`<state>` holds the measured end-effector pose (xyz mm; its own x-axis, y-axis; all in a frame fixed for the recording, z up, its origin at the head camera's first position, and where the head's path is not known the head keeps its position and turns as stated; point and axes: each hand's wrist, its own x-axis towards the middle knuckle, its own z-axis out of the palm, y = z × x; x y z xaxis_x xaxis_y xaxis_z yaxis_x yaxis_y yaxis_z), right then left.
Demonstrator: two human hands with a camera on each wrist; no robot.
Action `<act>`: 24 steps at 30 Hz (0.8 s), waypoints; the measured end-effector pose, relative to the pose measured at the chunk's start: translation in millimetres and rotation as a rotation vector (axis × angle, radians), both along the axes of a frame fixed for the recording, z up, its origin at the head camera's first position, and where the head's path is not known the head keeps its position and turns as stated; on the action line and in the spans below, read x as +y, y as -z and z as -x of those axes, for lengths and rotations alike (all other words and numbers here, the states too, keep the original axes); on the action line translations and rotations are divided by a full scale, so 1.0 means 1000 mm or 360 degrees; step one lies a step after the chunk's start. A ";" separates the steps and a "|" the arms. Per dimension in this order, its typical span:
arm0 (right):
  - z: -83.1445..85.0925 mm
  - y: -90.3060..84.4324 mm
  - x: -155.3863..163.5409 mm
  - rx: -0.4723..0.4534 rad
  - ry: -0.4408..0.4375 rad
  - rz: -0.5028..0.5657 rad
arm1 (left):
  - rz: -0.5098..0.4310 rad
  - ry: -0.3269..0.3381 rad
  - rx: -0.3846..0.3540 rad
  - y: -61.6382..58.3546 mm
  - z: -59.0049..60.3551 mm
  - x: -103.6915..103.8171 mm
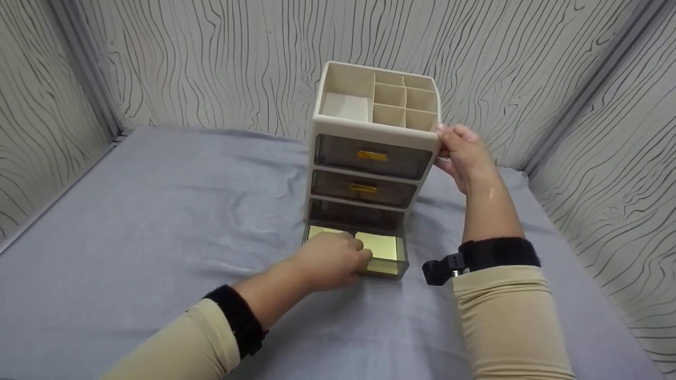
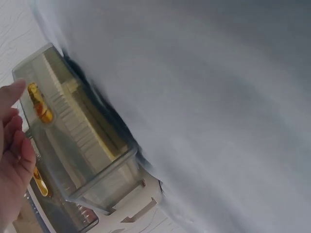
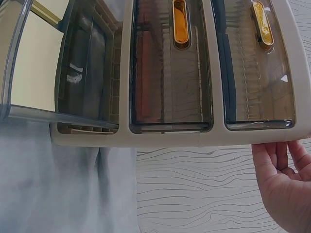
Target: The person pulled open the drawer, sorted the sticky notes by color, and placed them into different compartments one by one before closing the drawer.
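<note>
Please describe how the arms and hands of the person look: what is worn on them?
Both hands, left hand and right hand, are bare. Each arm has a beige sleeve ending in a black fuzzy wrist band. A small black camera mount sits on the right band.

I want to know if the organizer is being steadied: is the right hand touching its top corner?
Touching. In the head view the right hand has its fingers wrapped against the upper right corner of the organizer, with no gap between them.
</note>
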<state>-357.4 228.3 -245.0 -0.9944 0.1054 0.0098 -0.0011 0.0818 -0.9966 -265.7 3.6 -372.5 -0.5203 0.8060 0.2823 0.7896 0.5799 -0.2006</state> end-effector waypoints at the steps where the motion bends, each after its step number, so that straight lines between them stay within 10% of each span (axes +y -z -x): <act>1: 0.000 0.000 0.000 -0.0002 0.0000 -0.0006 | 0.0051 0.0009 0.0054 0.001 -0.001 0.000; 10: 0.001 0.001 0.000 -0.0012 -0.0015 -0.0062 | 0.0219 0.0048 0.0383 0.007 0.000 0.004; 24: 0.000 0.000 0.000 -0.0021 0.0000 -0.0029 | 0.0102 -0.0036 0.0325 0.001 0.007 0.006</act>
<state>-357.2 228.4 -244.9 -0.9944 0.1052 -0.0015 0.0121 0.1001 -0.9949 -272.3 9.1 -373.7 -0.4758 0.8143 0.3326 0.7154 0.5782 -0.3923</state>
